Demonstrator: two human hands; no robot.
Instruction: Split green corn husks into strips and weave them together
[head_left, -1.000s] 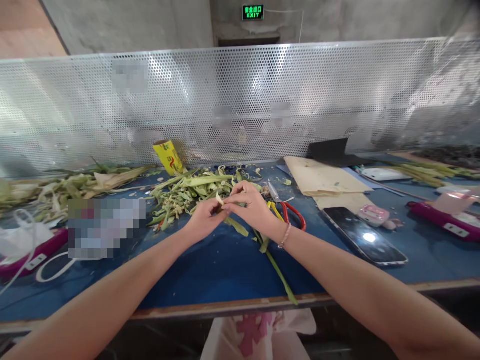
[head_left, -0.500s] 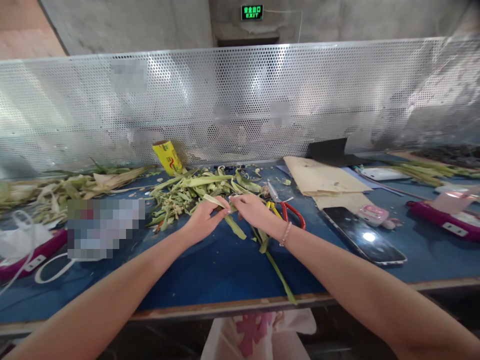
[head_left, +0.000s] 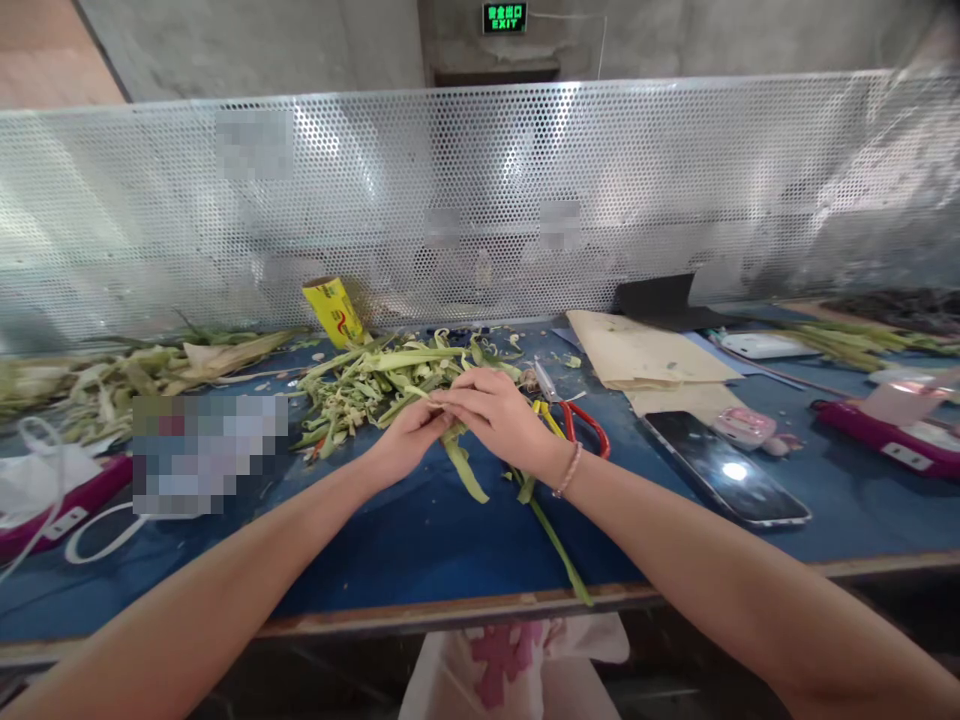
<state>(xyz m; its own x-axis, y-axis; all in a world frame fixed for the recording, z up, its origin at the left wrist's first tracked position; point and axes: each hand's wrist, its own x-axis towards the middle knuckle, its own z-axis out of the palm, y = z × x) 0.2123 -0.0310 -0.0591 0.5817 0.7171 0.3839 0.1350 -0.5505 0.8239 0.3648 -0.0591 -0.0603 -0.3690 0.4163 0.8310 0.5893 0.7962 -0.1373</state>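
My left hand (head_left: 411,438) and my right hand (head_left: 499,415) meet over the blue table, fingers closed together on a green leaf strip (head_left: 466,470). One end of the strip hangs down below my fingers toward the table; the part between my fingertips is hidden. Just behind my hands lies a heap of green leaf strips and cut scraps (head_left: 349,395). Beside my right wrist are red-handled scissors (head_left: 587,428), next to something yellow, partly covered. A long green stalk (head_left: 559,550) runs under my right forearm to the table's front edge.
A yellow can-like container (head_left: 334,312) stands behind the heap. On the right lie a phone (head_left: 727,468), folded tan paper (head_left: 645,352), a pink case (head_left: 744,427) and a purple power strip (head_left: 900,440). Dry husks (head_left: 142,375) lie left. A perforated metal screen (head_left: 480,200) rises behind.
My right hand has moved left and turned over, its fingers now against my left fingertips. The hanging leaf strip has shifted slightly left and lower; the pale piece above my left hand no longer shows.
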